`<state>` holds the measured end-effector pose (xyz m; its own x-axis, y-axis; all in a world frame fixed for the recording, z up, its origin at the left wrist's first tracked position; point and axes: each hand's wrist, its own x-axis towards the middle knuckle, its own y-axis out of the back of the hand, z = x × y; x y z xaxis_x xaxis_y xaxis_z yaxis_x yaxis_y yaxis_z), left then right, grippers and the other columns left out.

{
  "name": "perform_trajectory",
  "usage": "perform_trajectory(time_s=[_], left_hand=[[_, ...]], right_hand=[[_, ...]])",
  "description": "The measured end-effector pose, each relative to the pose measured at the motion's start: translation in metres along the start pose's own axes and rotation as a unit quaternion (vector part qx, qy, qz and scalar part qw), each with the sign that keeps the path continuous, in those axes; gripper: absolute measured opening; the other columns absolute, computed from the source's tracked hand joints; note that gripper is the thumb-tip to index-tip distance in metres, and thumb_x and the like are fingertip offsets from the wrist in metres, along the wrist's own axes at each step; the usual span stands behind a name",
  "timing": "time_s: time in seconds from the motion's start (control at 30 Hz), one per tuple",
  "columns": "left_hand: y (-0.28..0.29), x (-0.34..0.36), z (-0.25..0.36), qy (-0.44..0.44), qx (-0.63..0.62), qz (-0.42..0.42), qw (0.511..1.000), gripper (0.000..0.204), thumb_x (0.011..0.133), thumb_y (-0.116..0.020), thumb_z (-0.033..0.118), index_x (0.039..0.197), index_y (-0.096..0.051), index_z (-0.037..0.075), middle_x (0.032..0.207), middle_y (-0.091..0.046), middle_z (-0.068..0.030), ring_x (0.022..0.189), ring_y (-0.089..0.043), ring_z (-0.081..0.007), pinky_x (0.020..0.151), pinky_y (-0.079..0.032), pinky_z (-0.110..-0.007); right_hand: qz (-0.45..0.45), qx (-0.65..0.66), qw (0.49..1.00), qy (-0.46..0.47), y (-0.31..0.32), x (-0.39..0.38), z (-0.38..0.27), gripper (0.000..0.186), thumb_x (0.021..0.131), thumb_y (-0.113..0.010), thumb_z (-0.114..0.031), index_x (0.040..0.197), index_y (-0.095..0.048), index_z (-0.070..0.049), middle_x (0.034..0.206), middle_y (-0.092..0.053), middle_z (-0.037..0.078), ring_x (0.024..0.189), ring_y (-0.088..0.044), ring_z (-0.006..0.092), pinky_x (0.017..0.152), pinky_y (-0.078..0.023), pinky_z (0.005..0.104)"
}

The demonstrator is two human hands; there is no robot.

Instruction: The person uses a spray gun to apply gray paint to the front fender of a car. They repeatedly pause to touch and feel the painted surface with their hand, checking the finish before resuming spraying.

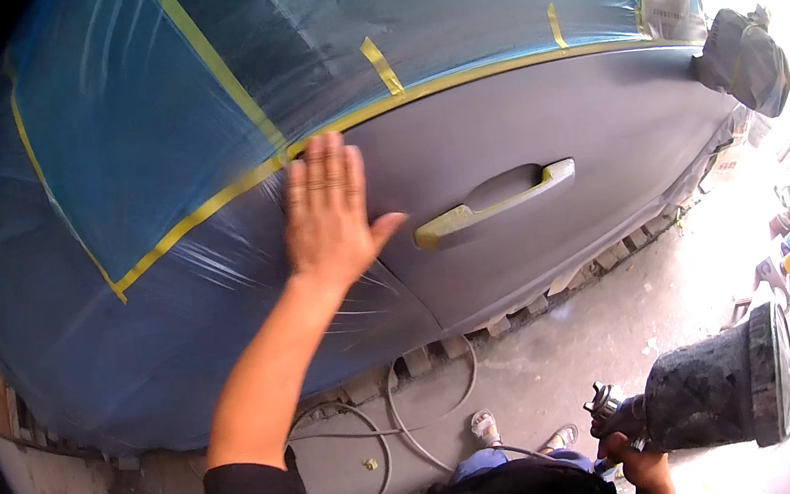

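The left hand (328, 216), flat with thumb out, is at the car door (539, 121) edge (contact unclear), forearm reaching up; the right hand (638, 464) grips a spray gun (694, 399).

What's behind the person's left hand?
Around the left hand, blue plastic film shows on its left and the gray door on its right. Whatever lies directly behind it is covered.

- Left hand (330, 216), fingers straight and thumb spread, lies over the rear edge of a grey car door (629, 113); contact is unclear.
- Right hand (635, 461) grips a spray gun (621, 417) with a dark cup (704, 396).
- Yellow tape (212, 58) crosses blue film (169, 360).
- Hose (393, 409) loops over the floor (533, 369).
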<state>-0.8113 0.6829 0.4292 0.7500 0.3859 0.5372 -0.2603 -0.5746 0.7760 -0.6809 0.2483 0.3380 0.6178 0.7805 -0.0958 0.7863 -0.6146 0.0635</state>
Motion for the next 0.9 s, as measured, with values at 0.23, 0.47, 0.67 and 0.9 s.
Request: perform_trajectory(time_s=[0.23, 0.47, 0.67, 0.9], left_hand=[[-0.023, 0.037, 0.077, -0.098, -0.004, -0.039, 0.994, 0.087, 0.086, -0.032, 0.068, 0.146, -0.024, 0.006, 0.156, -0.012, -0.01, 0.145, -0.003, -0.0265, 0.116, -0.005, -0.046], [0.01, -0.026, -0.023, 0.004, 0.054, -0.014, 0.998, 0.089, 0.088, -0.042, 0.06, 0.147, -0.014, -0.001, 0.154, -0.012, -0.0185, 0.144, -0.008, -0.031, 0.115, -0.007, -0.048], [-0.001, 0.037, 0.027, -0.069, 0.005, -0.017, 0.997, 0.091, 0.088, -0.037, 0.065, 0.146, -0.015, -0.001, 0.154, -0.011, -0.018, 0.144, -0.006, -0.0301, 0.116, -0.006, -0.044], [-0.01, 0.143, 0.167, -0.302, -0.176, -0.125, 0.929, 0.084, 0.09, -0.037, 0.062, 0.142, -0.027, -0.003, 0.149, -0.027, -0.0203, 0.14, -0.021, -0.0313, 0.116, -0.016, -0.04]], right_hand=[[0.017, 0.005, 0.997, -0.073, 0.002, -0.012, 0.004, 0.018, 0.082, -0.068, -0.017, 0.088, -0.065, 0.0, 0.07, -0.062, 0.005, 0.063, -0.058, 0.0149, 0.059, -0.046, 0.0279], [0.059, 0.043, 0.997, -0.036, 0.018, -0.012, 0.009, 0.019, 0.084, -0.066, -0.018, 0.087, -0.063, 0.0, 0.075, -0.064, 0.006, 0.067, -0.059, 0.0137, 0.059, -0.046, 0.0273], [0.128, 0.096, 0.983, -0.091, 0.033, -0.009, 0.011, 0.036, 0.084, -0.065, -0.028, 0.107, -0.059, -0.001, 0.074, -0.062, 0.004, 0.054, -0.054, 0.0111, 0.048, -0.04, 0.0238], [0.206, 0.185, 0.961, -0.015, 0.056, -0.028, 0.022, 0.035, 0.085, -0.065, -0.021, 0.113, -0.054, -0.002, 0.093, -0.062, 0.012, 0.051, -0.053, 0.0144, 0.044, -0.04, 0.0272]])
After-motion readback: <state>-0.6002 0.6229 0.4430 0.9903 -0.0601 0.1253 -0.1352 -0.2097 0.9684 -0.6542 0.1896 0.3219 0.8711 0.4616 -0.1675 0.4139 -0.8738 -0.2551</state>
